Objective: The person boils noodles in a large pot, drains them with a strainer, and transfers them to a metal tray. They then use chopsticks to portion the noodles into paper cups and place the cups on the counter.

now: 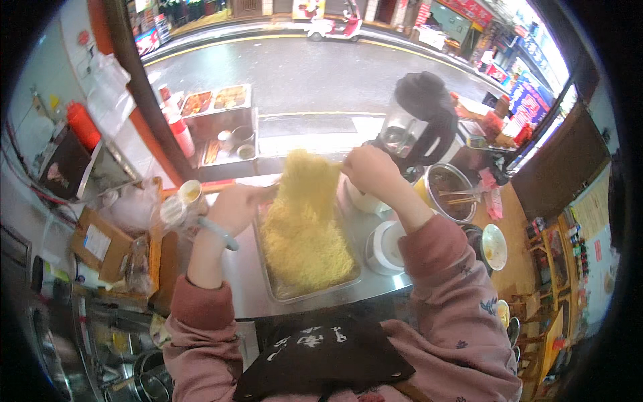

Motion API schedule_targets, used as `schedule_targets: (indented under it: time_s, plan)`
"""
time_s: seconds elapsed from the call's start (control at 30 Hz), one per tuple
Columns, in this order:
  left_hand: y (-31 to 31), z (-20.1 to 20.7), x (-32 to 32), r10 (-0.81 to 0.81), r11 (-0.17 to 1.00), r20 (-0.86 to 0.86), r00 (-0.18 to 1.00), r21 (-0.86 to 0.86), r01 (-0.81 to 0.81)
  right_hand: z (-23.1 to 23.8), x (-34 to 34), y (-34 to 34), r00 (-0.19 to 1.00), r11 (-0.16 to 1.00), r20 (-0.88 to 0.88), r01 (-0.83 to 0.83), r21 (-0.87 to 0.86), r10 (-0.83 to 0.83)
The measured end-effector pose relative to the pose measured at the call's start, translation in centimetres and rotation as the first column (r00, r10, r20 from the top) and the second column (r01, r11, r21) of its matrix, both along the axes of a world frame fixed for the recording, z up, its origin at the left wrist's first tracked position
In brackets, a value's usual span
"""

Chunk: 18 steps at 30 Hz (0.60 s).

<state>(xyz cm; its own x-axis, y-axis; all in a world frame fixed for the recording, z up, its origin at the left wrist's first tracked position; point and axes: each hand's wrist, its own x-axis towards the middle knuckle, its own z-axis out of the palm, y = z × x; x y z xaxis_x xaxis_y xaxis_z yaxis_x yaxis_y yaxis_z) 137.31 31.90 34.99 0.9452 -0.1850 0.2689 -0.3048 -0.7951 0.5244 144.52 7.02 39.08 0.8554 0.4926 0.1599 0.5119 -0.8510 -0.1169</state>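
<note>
A rectangular metal tray [315,295] in front of me holds a heap of fine yellow shredded or noodle-like food [308,251]. Above its far end, a blurred raised mass of the same yellow food [305,177] stands between my two hands. My right hand [368,171] is closed at the mass's upper right edge. At its left edge is my left hand [233,209], fingers drawn together toward it. Whether they grip the food itself or a thin bag around it, I cannot tell.
A white tub [387,248] sits right of the tray, with a dark-lidded blender [418,120] behind. Further right are a pot with chopsticks [450,191] and a white bowl [494,246]. A grey-handled clear container [184,214] is beside my left forearm. Food pans [214,100] stand by the street.
</note>
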Motion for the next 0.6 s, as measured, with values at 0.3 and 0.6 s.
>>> schedule_targets:
  time_s: [0.3,0.6]
  plan:
    - [1.4,-6.0,-4.3,0.305,0.938,-0.438,0.845,0.289,-0.189,-10.0,-2.9,-0.5,0.97,0.941,-0.22,0.024,-0.338,-0.104]
    - [0.4,-13.9,-12.9,0.403,0.903,-0.642,0.652,0.393,-0.172,-19.5,-10.1,-12.6,0.796,0.881,-0.51,0.058,-0.47,-0.325]
